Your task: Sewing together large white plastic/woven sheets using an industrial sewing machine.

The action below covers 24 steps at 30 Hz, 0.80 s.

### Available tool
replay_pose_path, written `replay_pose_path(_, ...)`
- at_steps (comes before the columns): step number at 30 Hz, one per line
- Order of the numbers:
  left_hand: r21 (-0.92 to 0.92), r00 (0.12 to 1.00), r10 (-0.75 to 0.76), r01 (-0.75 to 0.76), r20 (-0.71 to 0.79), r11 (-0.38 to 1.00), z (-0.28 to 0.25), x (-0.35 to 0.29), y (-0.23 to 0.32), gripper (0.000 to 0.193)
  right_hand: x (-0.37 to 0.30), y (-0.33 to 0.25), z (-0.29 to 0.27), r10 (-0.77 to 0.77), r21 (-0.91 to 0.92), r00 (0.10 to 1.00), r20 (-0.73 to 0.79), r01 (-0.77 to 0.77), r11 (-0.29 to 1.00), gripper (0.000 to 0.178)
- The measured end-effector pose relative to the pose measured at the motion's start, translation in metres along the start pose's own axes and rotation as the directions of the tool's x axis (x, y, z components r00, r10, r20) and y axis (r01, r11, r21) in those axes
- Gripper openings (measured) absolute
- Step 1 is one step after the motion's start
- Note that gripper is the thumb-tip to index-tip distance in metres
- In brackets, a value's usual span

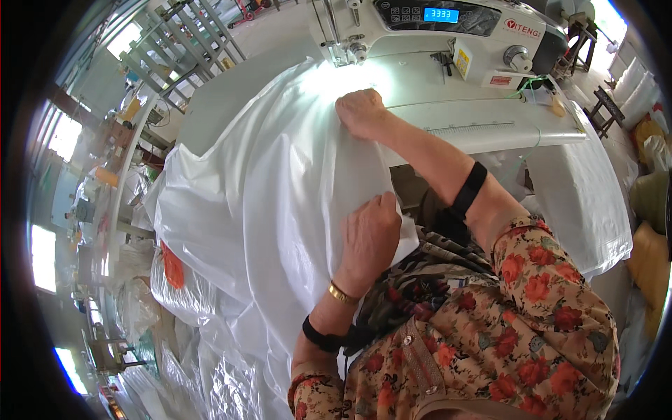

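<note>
A large sheet of shiny white plastic fabric point(273, 189) spreads over the sewing machine table and hangs down its near left side in long folds. My right hand point(360, 114) is closed on the sheet's right edge, just below the lit needle area of the sewing machine point(437, 21). Closer to my body, my left hand point(371, 234) is closed around the same edge, its fingertips mostly hidden. Between the two hands the edge runs fairly straight. Bright lamp light washes out the sheet beneath the presser foot point(343, 56).
Small scissors point(444, 61) lie on the machine bed at right. A stack of white sheets point(581, 196) rests beside the table's right end. Metal frames point(182, 42) stand at far left. Clear plastic-wrapped bundles point(189, 287) sit low on the left.
</note>
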State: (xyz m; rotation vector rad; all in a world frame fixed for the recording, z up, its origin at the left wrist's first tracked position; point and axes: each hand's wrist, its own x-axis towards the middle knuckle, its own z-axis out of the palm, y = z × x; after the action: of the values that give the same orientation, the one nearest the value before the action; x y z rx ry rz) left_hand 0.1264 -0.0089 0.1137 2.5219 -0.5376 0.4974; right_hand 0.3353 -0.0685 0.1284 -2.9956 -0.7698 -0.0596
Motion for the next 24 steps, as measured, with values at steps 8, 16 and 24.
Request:
replay_pose_path(8, -0.011, 0.991, -0.062, 0.061, -0.121, 0.998, 0.02, 0.015, -0.003, 0.009, 0.008, 0.017, 0.002, 0.039, 0.005, 0.996, -0.076, -0.038, 0.999, 0.015)
replay_pose_path(16, -0.123, 0.984, -0.149, 0.137, -0.095, 0.983, 0.021, 0.006, 0.008, 0.007, -0.073, 0.0, 0.0, 0.083, 0.12, 0.982, -0.167, -0.063, 0.991, 0.011)
replay_pose_path(24, -0.151, 0.987, -0.121, 0.105, -0.104, 0.983, 0.026, 0.001, 0.007, 0.009, -0.098, -0.005, -0.011, -0.087, 0.026, 0.992, -0.087, 0.09, 0.996, 0.023)
